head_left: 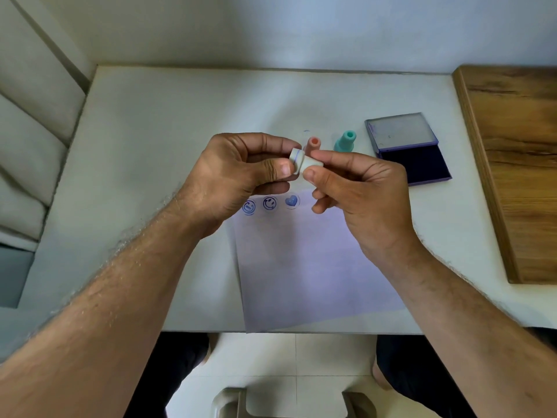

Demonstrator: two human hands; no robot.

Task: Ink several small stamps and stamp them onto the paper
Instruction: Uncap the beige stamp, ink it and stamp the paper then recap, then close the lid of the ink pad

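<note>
Head view, starting near: my two forearms come up from the bottom edge and meet over the far end of the paper [304, 267], which lies on the white table [150, 146] with its near edge hanging just past the table's near edge. Three blue prints [269, 203] sit in a row along the far end of the sheet, two smiley faces and a heart, partly under my hands.

Between the hands I hold a small white stamp [304, 162], off the table, above the prints. Its long axis runs left to right and slightly away from me. My left hand [235, 179] pinches the left end, where a thin blue ring shows, between thumb and forefinger; my right hand [364, 188] pinches the right end the same way, the other fingers curled loosely. Both hands are equally close to it. I judge I am either pulling a cap off or fitting it back on; I cannot tell which.

Just beyond the hands stand a pink stamp [314, 143] and a teal stamp [346, 141], upright. Farther right lies the open ink pad [414, 162], lid folded back, nearer my right hand. A wooden board [512, 164] lies along the table's right side. Beyond is a pale wall, and a cushioned seat stands at far left.
</note>
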